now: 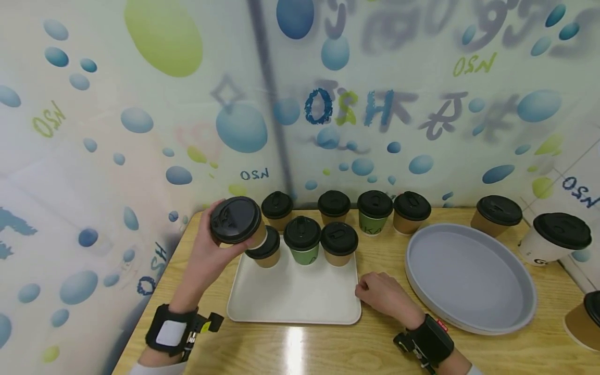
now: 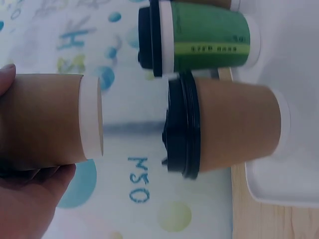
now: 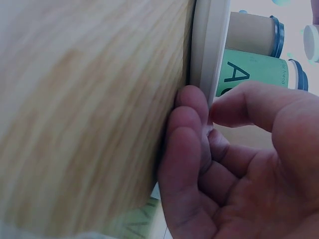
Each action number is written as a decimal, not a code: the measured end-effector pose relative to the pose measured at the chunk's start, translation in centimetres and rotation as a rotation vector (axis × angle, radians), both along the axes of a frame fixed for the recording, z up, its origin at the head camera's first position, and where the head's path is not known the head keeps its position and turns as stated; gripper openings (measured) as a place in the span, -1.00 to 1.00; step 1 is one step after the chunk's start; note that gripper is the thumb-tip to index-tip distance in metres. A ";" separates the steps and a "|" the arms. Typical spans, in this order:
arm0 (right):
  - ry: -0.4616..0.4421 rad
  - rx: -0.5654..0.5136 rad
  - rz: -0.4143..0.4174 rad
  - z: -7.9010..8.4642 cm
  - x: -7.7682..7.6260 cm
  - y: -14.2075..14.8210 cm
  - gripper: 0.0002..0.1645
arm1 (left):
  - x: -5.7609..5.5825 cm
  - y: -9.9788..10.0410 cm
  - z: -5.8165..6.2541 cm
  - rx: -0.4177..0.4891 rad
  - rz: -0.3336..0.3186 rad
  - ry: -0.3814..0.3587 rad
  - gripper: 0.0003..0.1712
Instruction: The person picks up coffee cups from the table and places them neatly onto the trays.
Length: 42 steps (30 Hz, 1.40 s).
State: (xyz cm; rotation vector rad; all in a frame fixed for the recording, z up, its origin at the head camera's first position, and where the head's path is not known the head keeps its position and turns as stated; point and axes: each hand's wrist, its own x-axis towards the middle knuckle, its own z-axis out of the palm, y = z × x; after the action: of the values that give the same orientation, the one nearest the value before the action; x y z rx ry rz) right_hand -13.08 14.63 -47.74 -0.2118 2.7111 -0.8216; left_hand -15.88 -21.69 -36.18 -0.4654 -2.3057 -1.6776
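Near the tray's 10 o'clock corner, left hand gripped a brown cup (black-lidded, held up); right hand pinched the tray at 3 o'clock. Three cups stood along its 12 o'clock side.

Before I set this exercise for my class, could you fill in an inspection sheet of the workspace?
Surface: wood-grain tabletop, showing a bright reflection.
Job's things: brown paper cup with black lid, held in the air; white rectangular tray bearing two black-lidded brown paper cups and one black-lidded green paper cup.
Clutter: three more brown cups and another green cup behind the tray; grey round tray at right, with a black-lidded white paper cup and two further brown cups near it.
Hands: left hand grips the raised cup; right hand pinches the white tray's right rim.
Cables: nothing seen.
Surroundings: pale wall with blue and green spots, lettering.
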 end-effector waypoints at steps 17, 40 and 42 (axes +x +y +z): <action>0.019 0.004 0.014 0.0 -0.1 -0.1 -0.54 | 2.5 6.7 -1.9 -0.133 -0.213 -0.019 0.20; 0.021 -0.001 0.021 0.2 0.0 0.2 -0.57 | 3.1 12.0 -7.8 -0.270 -0.366 -0.136 0.17; 0.023 0.003 0.022 0.2 0.0 0.1 -0.55 | 3.1 12.1 -8.3 -0.288 -0.369 -0.142 0.17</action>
State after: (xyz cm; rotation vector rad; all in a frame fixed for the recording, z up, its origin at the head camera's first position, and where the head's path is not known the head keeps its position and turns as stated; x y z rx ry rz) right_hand -13.08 14.78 -47.53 -0.2520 2.7264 -0.8142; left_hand -12.77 -9.59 -44.50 -0.9072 -2.7143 -1.5712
